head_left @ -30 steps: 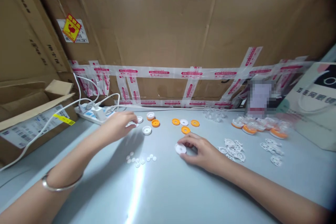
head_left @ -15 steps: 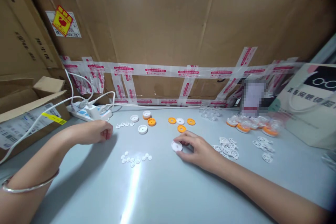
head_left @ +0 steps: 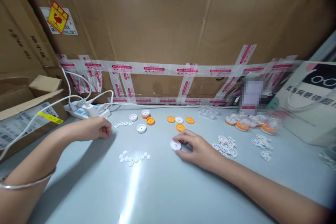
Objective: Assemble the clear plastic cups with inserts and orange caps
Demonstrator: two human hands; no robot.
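Observation:
Between the thumb and fingers of my right hand (head_left: pixel 195 147) is a white round plastic cap (head_left: pixel 175 145), held at the table surface. My left hand (head_left: pixel 101 128) has its fingers curled in and pointing down; whatever they pinch, if anything, is hidden. Just right of it stand several small white pegged discs (head_left: pixel 121 123) in a row. White cups (head_left: pixel 141 128) and orange cups (head_left: pixel 150 121) lie further right. Beyond my right hand are flat orange rings (head_left: pixel 180 127) and a white ring (head_left: pixel 179 120). Several small white discs (head_left: pixel 136 160) are scattered nearer to me.
White spoked plastic pieces (head_left: pixel 228 146) lie in piles right of my right hand. Clear domes (head_left: pixel 209 111) and orange-based clear domes (head_left: pixel 241 125) stand behind. A power strip (head_left: pixel 77 110) with white cables sits at the back left, beside an open cardboard box (head_left: pixel 26 120).
The camera view has shifted slightly, moving the scene a little to the left. Both hands keep nearly the same pose, the right one still on the white cap.

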